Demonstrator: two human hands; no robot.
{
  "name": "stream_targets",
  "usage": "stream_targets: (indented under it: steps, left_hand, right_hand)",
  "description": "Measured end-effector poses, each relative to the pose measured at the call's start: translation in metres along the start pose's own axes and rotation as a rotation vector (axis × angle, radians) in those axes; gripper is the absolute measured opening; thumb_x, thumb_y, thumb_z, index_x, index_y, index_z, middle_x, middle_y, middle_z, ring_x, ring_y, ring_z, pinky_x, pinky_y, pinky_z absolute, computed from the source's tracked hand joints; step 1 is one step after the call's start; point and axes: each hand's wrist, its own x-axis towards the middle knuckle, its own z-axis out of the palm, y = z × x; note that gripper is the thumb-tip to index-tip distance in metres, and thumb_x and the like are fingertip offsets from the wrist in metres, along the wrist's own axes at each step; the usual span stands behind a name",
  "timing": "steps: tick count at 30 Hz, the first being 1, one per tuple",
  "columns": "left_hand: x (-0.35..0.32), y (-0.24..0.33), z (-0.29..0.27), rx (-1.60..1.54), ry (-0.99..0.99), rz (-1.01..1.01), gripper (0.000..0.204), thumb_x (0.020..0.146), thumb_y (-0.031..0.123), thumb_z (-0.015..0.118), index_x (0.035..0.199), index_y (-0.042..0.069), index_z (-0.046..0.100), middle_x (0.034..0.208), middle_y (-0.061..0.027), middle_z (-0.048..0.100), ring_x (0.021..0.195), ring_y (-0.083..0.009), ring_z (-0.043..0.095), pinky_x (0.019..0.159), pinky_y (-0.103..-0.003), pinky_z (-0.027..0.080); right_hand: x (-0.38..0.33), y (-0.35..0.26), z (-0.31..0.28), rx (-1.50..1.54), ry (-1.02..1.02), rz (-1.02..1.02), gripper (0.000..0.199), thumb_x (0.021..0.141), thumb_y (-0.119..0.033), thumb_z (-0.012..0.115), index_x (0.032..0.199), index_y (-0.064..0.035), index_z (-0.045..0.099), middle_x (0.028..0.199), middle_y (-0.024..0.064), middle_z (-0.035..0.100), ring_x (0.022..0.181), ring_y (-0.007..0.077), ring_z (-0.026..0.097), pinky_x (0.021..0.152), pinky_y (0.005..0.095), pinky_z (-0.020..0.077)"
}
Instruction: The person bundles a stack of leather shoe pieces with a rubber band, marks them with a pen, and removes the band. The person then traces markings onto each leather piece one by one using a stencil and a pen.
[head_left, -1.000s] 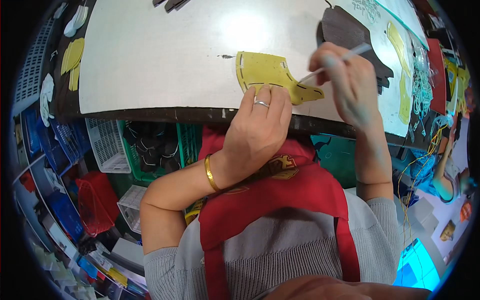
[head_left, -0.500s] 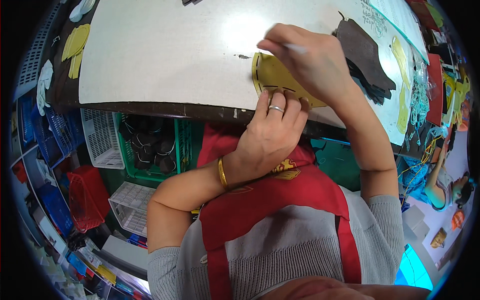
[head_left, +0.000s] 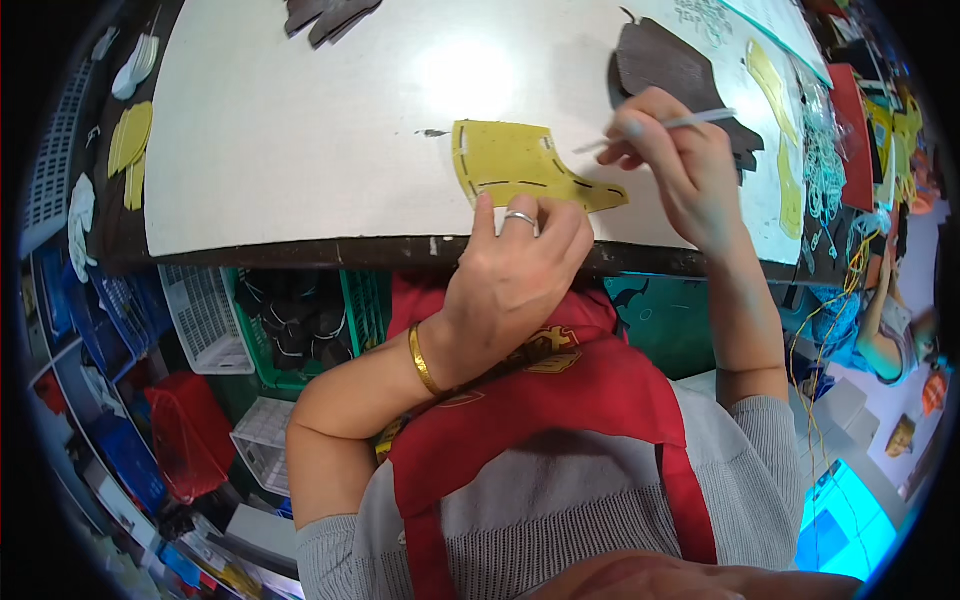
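A yellow pattern template with dark dash-like marks along its edges lies flat near the table's front edge. My left hand rests over its lower edge, fingers extended and slightly spread, fingertips pressing it down; the thumb is hidden. In my right hand, closed in a writing grip, is a thin whitish pen. Its tip points left, raised clear of the template's right side. Just behind that hand lies a stack of dark brown cut pieces, partly covered by it.
More yellow templates lie at the table's right and far left. Other dark pieces sit at the back. Teal cords gather at the right edge. Below the table are a green crate and a red basket. Another person's arm shows far right.
My right hand has lifted the pen off the template and drawn back to the right, uncovering the template's shape. The left hand stays on it. The whole view has shifted slightly.
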Motion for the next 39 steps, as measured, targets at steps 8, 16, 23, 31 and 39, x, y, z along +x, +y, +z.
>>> stream_targets:
  steps: [8,16,23,31,39]
  left_hand:
    - [0.008,0.008,0.001,0.035,-0.022,-0.047,0.026,0.082,0.015,0.059,0.108,0.016,0.066,0.087,-0.0050,0.052,0.077,-0.0258,0.053,0.069,-0.036,0.052]
    - [0.013,0.012,0.004,0.064,-0.114,-0.089,0.039,0.087,0.020,0.058,0.125,0.024,0.063,0.090,-0.0038,0.051,0.086,-0.0239,0.055,0.078,-0.044,0.054]
    - [0.021,0.000,-0.009,0.030,-0.110,0.007,0.058,0.082,0.004,0.056,0.136,0.024,0.062,0.095,-0.0088,0.055,0.082,-0.0291,0.055,0.060,-0.035,0.054]
    - [0.034,-0.009,-0.011,0.158,-0.141,0.007,0.029,0.088,0.013,0.060,0.116,0.009,0.062,0.091,-0.0067,0.057,0.078,-0.0229,0.065,0.055,-0.032,0.054]
    - [0.190,-0.037,0.011,-0.074,0.007,0.448,0.113,0.060,0.043,0.090,0.152,0.006,0.034,0.151,-0.0174,0.038,0.144,-0.0376,0.034,0.119,-0.057,0.025]
  right_hand:
    - [0.003,0.011,0.016,-0.392,-0.087,-0.186,0.026,0.100,-0.033,0.058,0.097,-0.0087,0.068,0.070,0.0105,0.066,0.065,0.0301,0.067,0.059,0.0393,0.0524]
    - [-0.033,0.019,-0.023,-0.613,-0.081,-0.276,0.026,0.099,-0.032,0.061,0.089,-0.0079,0.061,0.066,0.0100,0.063,0.061,0.0316,0.064,0.054,0.0420,0.0497]
    - [-0.012,0.035,-0.014,-0.559,-0.067,-0.413,0.015,0.087,-0.008,0.060,0.095,0.0009,0.069,0.109,0.0166,0.068,0.088,0.0332,0.067,0.077,0.0379,0.0557]
    - [-0.022,0.007,-0.008,-0.528,-0.129,0.004,0.016,0.083,-0.026,0.069,0.093,-0.0134,0.071,0.083,0.0090,0.071,0.082,0.0327,0.070,0.069,0.0436,0.0551]
    - [-0.047,0.043,-0.125,-0.692,0.380,0.122,0.013,0.082,-0.027,0.073,0.088,-0.0157,0.077,0.085,0.0079,0.071,0.081,0.0298,0.070,0.069,0.0431,0.0540]
